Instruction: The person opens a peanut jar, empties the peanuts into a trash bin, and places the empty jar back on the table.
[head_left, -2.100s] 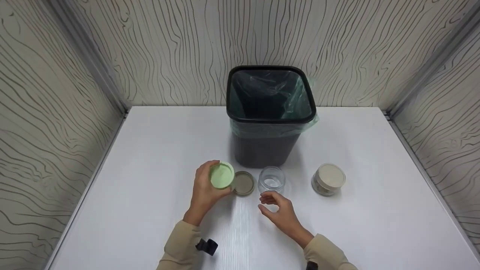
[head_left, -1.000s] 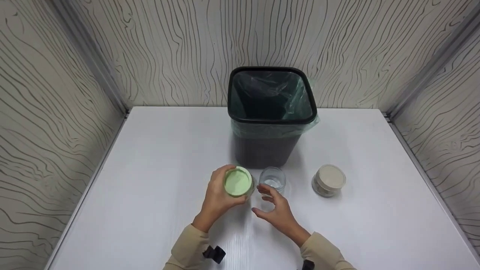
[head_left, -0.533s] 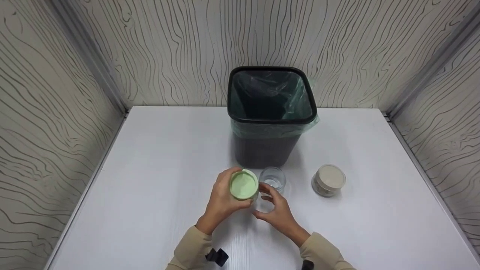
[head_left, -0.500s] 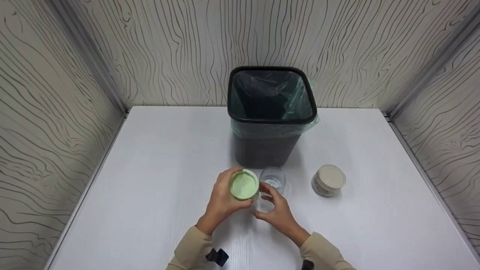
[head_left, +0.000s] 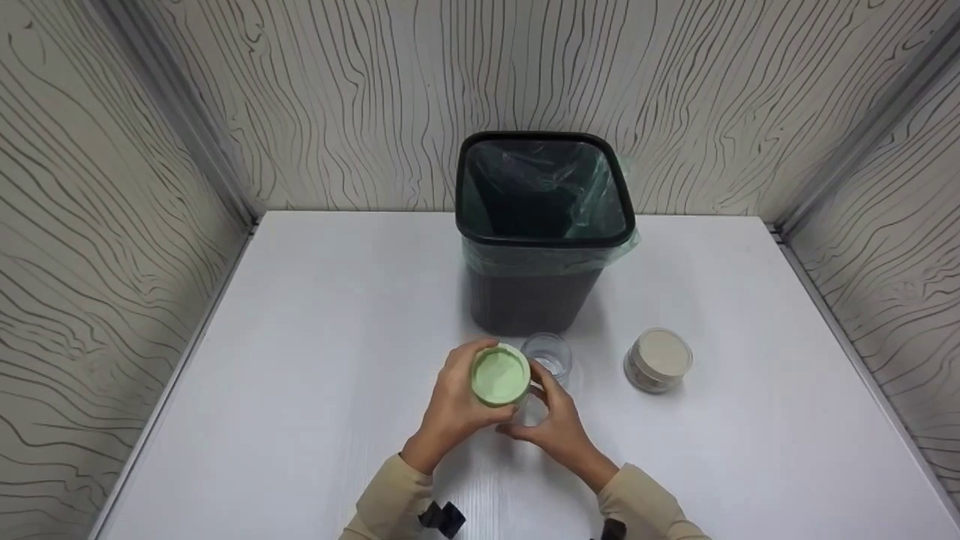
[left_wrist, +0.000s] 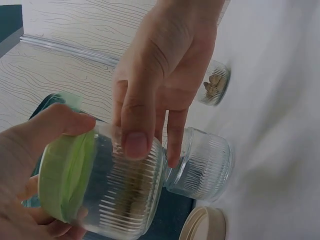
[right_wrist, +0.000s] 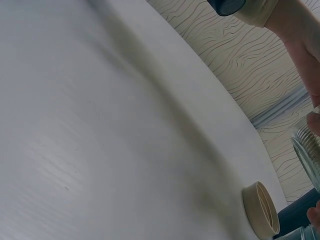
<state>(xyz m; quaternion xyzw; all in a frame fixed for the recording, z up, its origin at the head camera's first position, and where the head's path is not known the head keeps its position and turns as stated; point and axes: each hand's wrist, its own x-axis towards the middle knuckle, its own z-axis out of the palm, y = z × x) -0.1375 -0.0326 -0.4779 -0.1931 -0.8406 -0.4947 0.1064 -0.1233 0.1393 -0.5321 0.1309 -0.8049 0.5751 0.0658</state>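
- Left hand [head_left: 457, 390] is holding the jar [head_left: 500, 377] by its green lid [left_wrist: 66, 175], well forward of the table's [head_left: 337, 322] back edge.
- Right hand [head_left: 556, 420] is curving around the glass body [left_wrist: 125, 195]; I cannot tell whether it's gripping.
- A two-handed hold is seemingly forming, next calling for a firm right grip.

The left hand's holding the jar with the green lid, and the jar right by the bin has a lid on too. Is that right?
Not quite: the jar by the bin has no lid on. The left wrist view shows its bare top, with a loose lid near it. The left hand does hold the green-lidded jar.
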